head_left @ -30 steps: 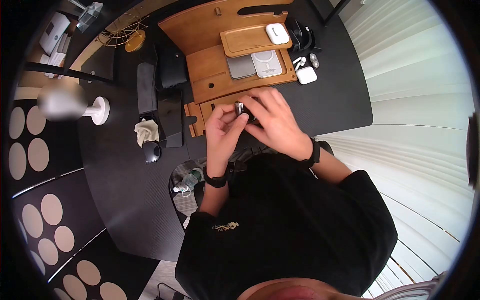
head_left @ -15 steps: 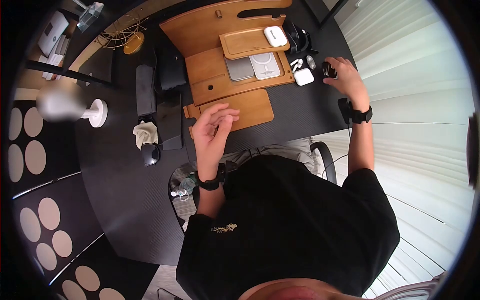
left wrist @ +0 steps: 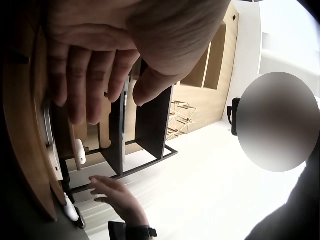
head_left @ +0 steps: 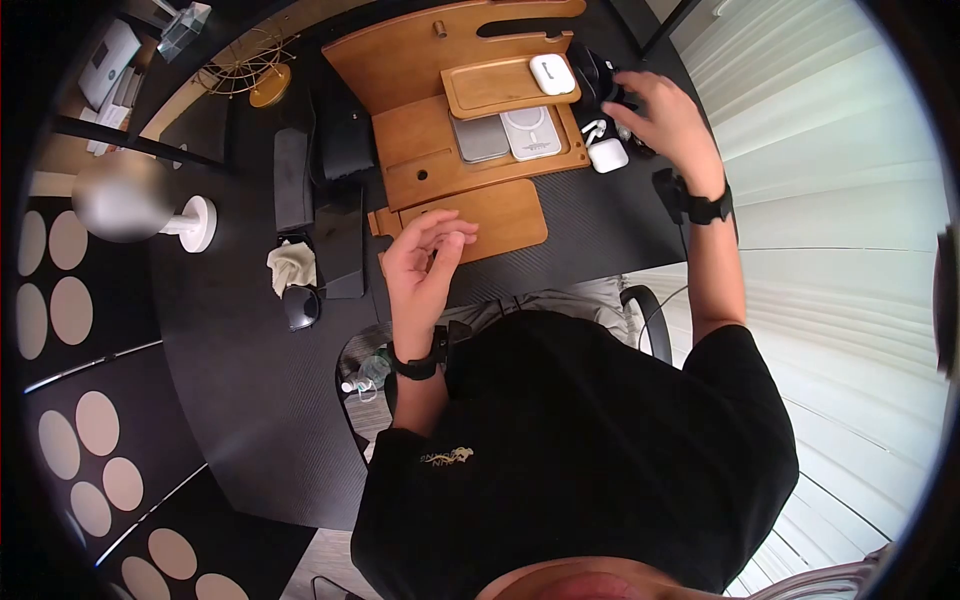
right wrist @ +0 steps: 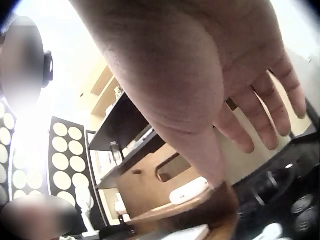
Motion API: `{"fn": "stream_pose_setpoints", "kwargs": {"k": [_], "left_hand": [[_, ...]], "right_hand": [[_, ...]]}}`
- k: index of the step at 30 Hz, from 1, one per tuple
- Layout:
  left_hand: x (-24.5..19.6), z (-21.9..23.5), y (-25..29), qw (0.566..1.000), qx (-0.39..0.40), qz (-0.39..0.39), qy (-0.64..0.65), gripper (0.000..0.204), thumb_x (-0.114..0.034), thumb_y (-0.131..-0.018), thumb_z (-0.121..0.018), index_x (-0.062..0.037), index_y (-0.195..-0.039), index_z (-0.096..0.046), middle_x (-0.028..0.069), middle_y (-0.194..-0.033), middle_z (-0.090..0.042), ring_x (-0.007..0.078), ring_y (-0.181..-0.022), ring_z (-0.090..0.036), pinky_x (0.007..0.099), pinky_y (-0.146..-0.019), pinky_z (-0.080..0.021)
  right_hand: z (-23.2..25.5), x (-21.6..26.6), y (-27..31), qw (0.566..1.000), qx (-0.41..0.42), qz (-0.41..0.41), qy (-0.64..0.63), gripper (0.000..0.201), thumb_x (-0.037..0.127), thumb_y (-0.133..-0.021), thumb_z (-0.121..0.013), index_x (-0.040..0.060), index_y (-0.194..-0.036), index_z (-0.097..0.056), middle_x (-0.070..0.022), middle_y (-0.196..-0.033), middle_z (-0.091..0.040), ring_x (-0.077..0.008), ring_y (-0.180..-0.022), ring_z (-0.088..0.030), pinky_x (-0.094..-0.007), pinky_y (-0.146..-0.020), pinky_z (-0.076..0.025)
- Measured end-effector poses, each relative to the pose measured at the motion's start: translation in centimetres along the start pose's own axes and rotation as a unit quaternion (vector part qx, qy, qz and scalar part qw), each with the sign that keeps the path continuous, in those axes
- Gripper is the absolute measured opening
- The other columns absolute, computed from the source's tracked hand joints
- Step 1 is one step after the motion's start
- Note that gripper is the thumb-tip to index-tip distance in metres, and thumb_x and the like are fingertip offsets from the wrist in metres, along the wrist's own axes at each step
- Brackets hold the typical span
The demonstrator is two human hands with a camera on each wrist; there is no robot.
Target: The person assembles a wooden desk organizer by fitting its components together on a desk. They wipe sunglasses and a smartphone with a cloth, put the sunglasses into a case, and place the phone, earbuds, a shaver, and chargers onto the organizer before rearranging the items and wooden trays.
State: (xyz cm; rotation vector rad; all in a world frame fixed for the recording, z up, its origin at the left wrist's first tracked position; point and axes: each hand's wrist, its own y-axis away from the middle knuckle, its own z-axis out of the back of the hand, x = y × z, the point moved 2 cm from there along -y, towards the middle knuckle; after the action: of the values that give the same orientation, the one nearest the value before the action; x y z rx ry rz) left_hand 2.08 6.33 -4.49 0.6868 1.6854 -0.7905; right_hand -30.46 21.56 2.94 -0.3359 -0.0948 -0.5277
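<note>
My right hand (head_left: 668, 122) hovers over the far right of the desk, holding nothing. Its fingers reach toward a black strapped item (head_left: 594, 78) beside the wooden stand (head_left: 420, 150). In the right wrist view, the fingers (right wrist: 257, 117) hang apart and nearly straight over dark things. A small dark item lies mostly hidden below this hand. My left hand (head_left: 425, 265) stays relaxed and empty, overlapping the wooden board (head_left: 510, 220) in front of the stand. White earphones (head_left: 595, 130) and a white earbud case (head_left: 608, 155) lie left of the right hand.
On the stand are another white case (head_left: 552, 74), a grey slab (head_left: 480, 138) and a white charging pad (head_left: 530, 132). Sunglasses (head_left: 300, 308), a cloth (head_left: 291, 266) and a dark long case (head_left: 292, 180) lie to the left. A white lamp (head_left: 200, 224) stands farther left.
Both hands held a small dark, shiny item over the board; the right hand carried it to the far right and let go. That hand then shifted toward the black strapped item. The left hand stayed.
</note>
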Motion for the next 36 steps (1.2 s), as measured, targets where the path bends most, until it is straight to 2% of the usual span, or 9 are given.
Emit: {"fn": "stream_pose_setpoints", "kwargs": {"k": [7,15,18,19,23,27,28,31,36], "left_hand": [[0.0,0.2,0.4,1.000,-0.003,-0.006,-0.009,0.026,-0.005,-0.100,-0.060,0.0052,-0.123,-0.060,0.0175,-0.107,-0.073,0.0205,-0.095,-0.070,0.0307,-0.088,-0.053],[0.1,0.2,0.4,1.000,-0.007,0.000,-0.021,0.030,-0.006,-0.099,-0.063,0.0049,-0.127,-0.060,0.0158,-0.109,-0.073,0.0196,-0.095,-0.070,0.0308,-0.087,-0.053],[-0.6,-1.4,-0.1,0.993,-0.034,-0.007,-0.117,0.041,-0.005,-0.091,-0.070,0.0033,-0.130,-0.059,0.0140,-0.117,-0.071,0.0188,-0.101,-0.069,0.0283,-0.086,-0.052],[-1.4,-2.1,-0.4,0.992,-0.035,-0.005,-0.117,0.041,-0.005,-0.091,-0.070,0.0033,-0.130,-0.059,0.0140,-0.117,-0.071,0.0188,-0.101,-0.069,0.0283,-0.086,-0.052],[-2.4,-3.5,-1.6,0.959,-0.059,-0.138,-0.241,0.046,-0.004,-0.087,-0.073,0.0047,-0.131,-0.061,0.0186,-0.128,-0.064,0.0252,-0.117,-0.063,0.0332,-0.089,-0.053],[-2.2,-3.3,-1.9,0.961,-0.081,-0.179,-0.193,0.034,-0.008,-0.088,-0.074,0.0052,-0.118,-0.066,0.0184,-0.121,-0.067,0.0291,-0.111,-0.066,0.0351,-0.095,-0.050],[-2.3,-3.2,-1.8,0.965,-0.073,-0.190,-0.165,0.031,-0.009,-0.089,-0.074,0.0057,-0.116,-0.066,0.0177,-0.117,-0.069,0.0276,-0.107,-0.067,0.0341,-0.094,-0.050],[-0.8,-2.6,-1.0,0.996,-0.044,-0.047,-0.064,0.027,-0.010,-0.094,-0.070,0.0062,-0.115,-0.066,0.0143,-0.109,-0.071,0.0223,-0.099,-0.067,0.0314,-0.090,-0.051],[-0.3,-2.8,-0.6,0.999,-0.043,-0.025,-0.019,0.028,-0.015,-0.100,-0.065,0.0067,-0.118,-0.066,0.0090,-0.105,-0.071,0.0138,-0.096,-0.064,0.0266,-0.086,-0.050]], "right_hand": [[-1.7,6.3,-4.7,1.000,-0.006,0.005,0.003,0.066,0.063,-0.084,-0.069,0.0067,-0.118,-0.070,-0.0172,-0.082,-0.073,-0.0352,-0.078,-0.072,-0.0423,-0.070,-0.058],[-2.1,7.3,-4.3,0.998,0.015,0.024,-0.052,0.051,0.049,-0.089,-0.069,0.0064,-0.118,-0.068,-0.0120,-0.073,-0.070,-0.0278,-0.066,-0.070,-0.0357,-0.063,-0.054],[-1.9,10.5,-1.2,0.918,0.100,0.020,-0.382,0.036,0.016,-0.089,-0.075,0.0036,-0.121,-0.062,-0.0007,-0.076,-0.066,-0.0054,-0.068,-0.061,-0.0236,-0.061,-0.046],[-2.0,11.3,-0.3,0.873,0.156,0.022,-0.462,0.039,0.009,-0.089,-0.073,0.0025,-0.124,-0.058,-0.0002,-0.081,-0.069,-0.0050,-0.074,-0.062,-0.0231,-0.064,-0.046],[-3.4,14.8,3.4,0.758,0.109,-0.018,-0.643,0.042,0.014,-0.090,-0.077,0.0029,-0.124,-0.053,-0.0043,-0.089,-0.074,-0.0074,-0.082,-0.065,-0.0232,-0.073,-0.048],[-4.5,15.5,5.2,0.697,0.103,-0.078,-0.706,0.040,0.013,-0.093,-0.074,0.0023,-0.125,-0.052,-0.0059,-0.092,-0.074,-0.0080,-0.089,-0.067,-0.0215,-0.074,-0.048],[-4.8,15.4,5.5,0.690,0.087,-0.098,-0.712,0.027,0.014,-0.094,-0.074,0.0002,-0.113,-0.060,-0.0030,-0.084,-0.072,-0.0056,-0.082,-0.064,-0.0210,-0.068,-0.047],[-5.6,14.0,6.2,0.762,0.142,-0.081,-0.627,0.019,0.017,-0.095,-0.074,-0.0012,-0.096,-0.067,0.0000,-0.075,-0.066,-0.0033,-0.072,-0.059,-0.0213,-0.060,-0.044],[-5.0,13.9,6.9,0.815,0.132,-0.001,-0.564,0.021,0.020,-0.097,-0.071,-0.0010,-0.091,-0.068,0.0000,-0.075,-0.062,-0.0042,-0.068,-0.054,-0.0231,-0.060,-0.043]]}}
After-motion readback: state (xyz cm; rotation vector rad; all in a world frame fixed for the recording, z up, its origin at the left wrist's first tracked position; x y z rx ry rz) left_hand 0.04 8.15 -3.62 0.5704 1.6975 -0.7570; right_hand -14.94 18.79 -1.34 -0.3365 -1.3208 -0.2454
